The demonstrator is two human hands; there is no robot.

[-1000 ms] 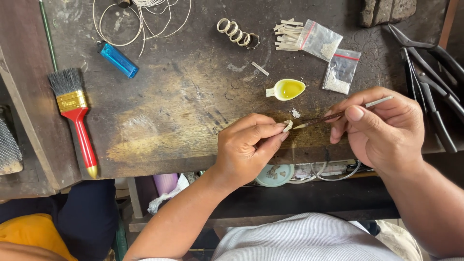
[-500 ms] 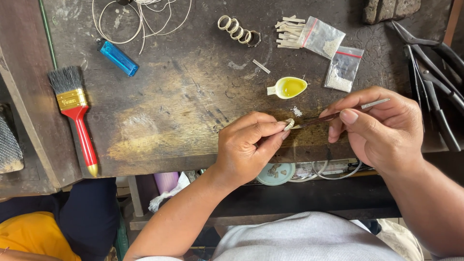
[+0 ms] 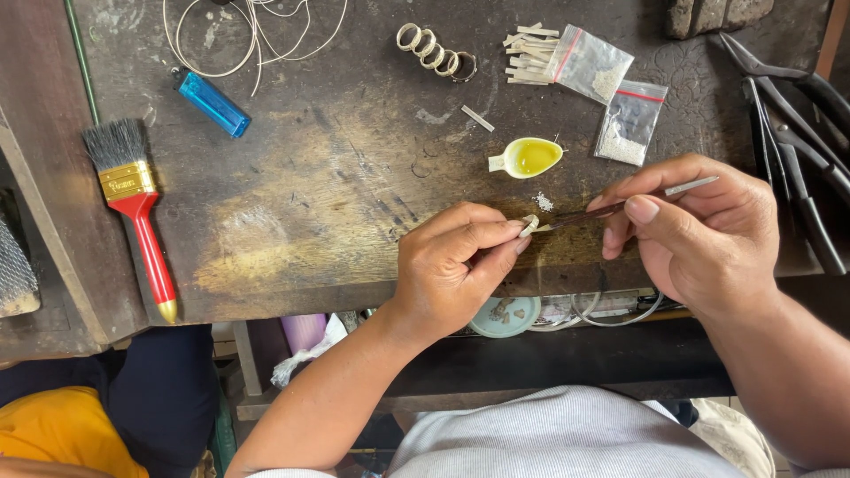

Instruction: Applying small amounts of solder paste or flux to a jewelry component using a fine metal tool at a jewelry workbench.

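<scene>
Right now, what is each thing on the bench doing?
Left hand: pinching a small pale piece.
Right hand: holding a thin tool, tip at the piece.
Spoon: holds yellow liquid.
Paintbrush: lying flat.
Blue lighter: lying flat.
Two small bags: lying flat.

I count two bags (image 3: 591, 64), one brush (image 3: 133, 199) and one lighter (image 3: 212, 104). One spoon (image 3: 529, 158) too.

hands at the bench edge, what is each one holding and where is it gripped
Left hand pinches a small pale metal ring by its edge at the fingertips. Right hand holds thin dark tweezers around the middle.
</scene>
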